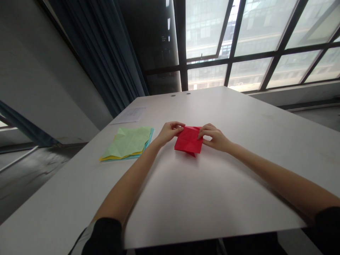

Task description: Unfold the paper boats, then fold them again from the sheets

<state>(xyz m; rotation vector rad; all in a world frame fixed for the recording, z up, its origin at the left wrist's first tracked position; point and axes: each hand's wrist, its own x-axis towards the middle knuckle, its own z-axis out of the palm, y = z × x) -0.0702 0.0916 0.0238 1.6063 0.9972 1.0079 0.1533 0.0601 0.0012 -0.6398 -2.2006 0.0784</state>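
A folded sheet of red paper (pixel 189 140) is held just over the white table, between my two hands. Its shape is roughly square, with crease lines on the face and a loose flap hanging below the near edge. My left hand (pixel 171 131) pinches the upper left corner between thumb and fingers. On the right side, my right hand (pixel 214 137) grips the edge, fingers on top and the thumb partly hidden. Left of my left hand lies a stack of coloured paper (pixel 130 141), light green on top, with yellow and blue sheets showing beneath.
The white table (pixel 170 212) stretches toward the windows (pixel 249 35). A printed white sheet (pixel 130 115) lies near its left edge, beyond the stack. Two round dark holes (pixel 173 95) mark the far end. A blue curtain (pixel 106 49) hangs at the left.
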